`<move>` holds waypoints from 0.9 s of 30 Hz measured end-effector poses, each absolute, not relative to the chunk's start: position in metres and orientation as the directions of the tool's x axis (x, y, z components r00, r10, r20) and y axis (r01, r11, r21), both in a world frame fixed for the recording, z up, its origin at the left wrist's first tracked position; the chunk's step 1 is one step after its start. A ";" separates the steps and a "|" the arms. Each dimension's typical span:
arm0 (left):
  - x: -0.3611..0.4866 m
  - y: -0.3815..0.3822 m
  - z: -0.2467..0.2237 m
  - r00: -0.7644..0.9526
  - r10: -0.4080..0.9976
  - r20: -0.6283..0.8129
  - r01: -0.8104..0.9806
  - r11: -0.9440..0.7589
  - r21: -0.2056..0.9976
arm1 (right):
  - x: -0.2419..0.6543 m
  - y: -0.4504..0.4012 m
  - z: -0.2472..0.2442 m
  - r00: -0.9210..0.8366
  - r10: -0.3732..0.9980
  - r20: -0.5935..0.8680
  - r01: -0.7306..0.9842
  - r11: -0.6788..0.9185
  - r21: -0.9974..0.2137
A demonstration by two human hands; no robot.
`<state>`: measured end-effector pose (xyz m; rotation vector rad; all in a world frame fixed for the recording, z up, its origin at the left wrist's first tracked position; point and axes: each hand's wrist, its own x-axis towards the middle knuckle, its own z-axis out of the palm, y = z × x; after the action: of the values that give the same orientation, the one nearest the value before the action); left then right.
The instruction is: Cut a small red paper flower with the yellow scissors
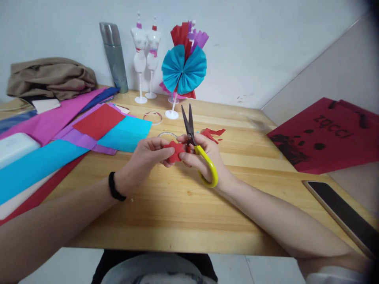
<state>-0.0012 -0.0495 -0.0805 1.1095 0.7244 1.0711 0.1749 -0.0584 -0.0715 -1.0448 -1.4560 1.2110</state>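
Note:
Between my two hands is a small red paper flower with rounded petals. My left hand pinches its left side between thumb and fingers. With thumb and fingertip my right hand touches the flower's right edge. That same hand also holds a pair of scissors with yellow handles, the dark blades pointing up and slightly apart. Just beyond the right hand, red paper scraps lie on the wooden table. A silvery ring-shaped band is partly hidden behind my hands.
Coloured paper sheets spread over the left side, near a brown cloth. Along the wall stand a grey-green bottle, white mannequins and a blue pleated paper fan. A red bag and a phone are at right.

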 end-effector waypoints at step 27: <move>-0.007 -0.046 -0.058 0.066 0.993 0.100 -0.316 -0.074 0.946 | 0.186 -0.068 -0.079 -0.466 0.873 0.147 0.335 0.327 -0.884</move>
<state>-0.0070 -0.0460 -0.0582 1.0706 0.8712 1.3464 0.1859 -0.0680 -0.0791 -1.0594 -1.9635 1.0932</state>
